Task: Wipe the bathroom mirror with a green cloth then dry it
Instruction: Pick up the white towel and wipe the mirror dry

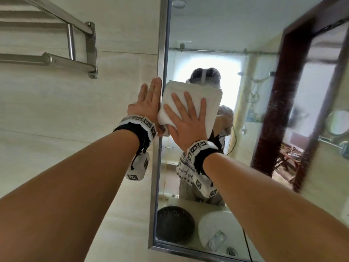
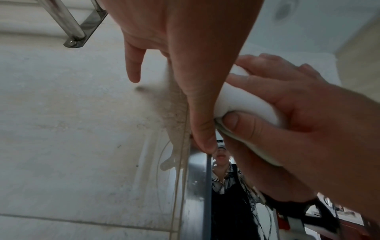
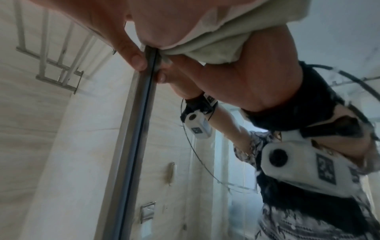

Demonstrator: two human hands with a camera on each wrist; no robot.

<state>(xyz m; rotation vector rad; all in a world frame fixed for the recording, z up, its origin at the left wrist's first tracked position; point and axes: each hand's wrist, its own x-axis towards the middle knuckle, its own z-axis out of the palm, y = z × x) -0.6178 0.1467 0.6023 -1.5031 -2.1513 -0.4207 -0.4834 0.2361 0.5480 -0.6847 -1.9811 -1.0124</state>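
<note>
While the right hand presses flat with fingers spread on a folded white towel at the centre of the head view, the towel's long axis tilts up toward the right against the mirror. The left hand lies flat and straight-fingered on the wall tile by the mirror frame. The towel's lower part is hidden under the palm; its colour reads white, not green.

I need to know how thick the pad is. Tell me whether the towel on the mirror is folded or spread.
Folded: the towel is a thick pad with stacked edges under the flat right hand.
</note>
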